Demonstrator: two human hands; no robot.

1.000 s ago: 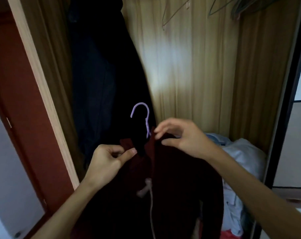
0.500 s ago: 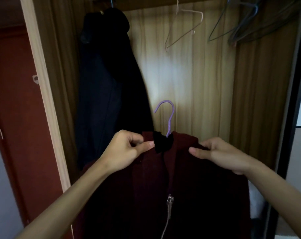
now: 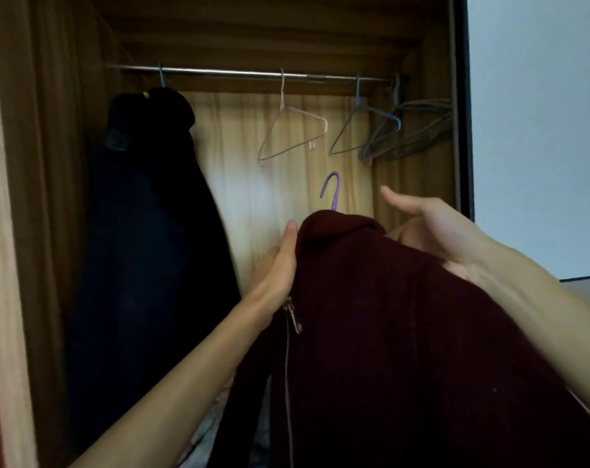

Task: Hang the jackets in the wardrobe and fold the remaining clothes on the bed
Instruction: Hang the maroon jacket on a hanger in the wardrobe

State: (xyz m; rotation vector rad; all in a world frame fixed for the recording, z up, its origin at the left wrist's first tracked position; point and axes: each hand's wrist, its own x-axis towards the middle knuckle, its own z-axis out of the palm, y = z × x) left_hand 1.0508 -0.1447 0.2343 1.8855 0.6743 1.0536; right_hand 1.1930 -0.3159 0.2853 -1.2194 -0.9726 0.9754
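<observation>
A dark navy jacket (image 3: 145, 248) hangs from the wardrobe rail (image 3: 219, 71) at the left. Beside it the left hand (image 3: 280, 261) grips the maroon jacket (image 3: 388, 332) at its front edge, thumb flat along the collar. The jacket's purple hanger hook (image 3: 332, 190) stands below the rail. The right hand (image 3: 432, 231) is at the shoulder with its thumb spread wide; its fingers are hidden, so its hold cannot be told.

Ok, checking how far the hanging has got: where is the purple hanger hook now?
Head view, right of centre: the purple hook sticks up from the dark red jacket, between the left hand and right hand, below the rail, not on it.
</observation>
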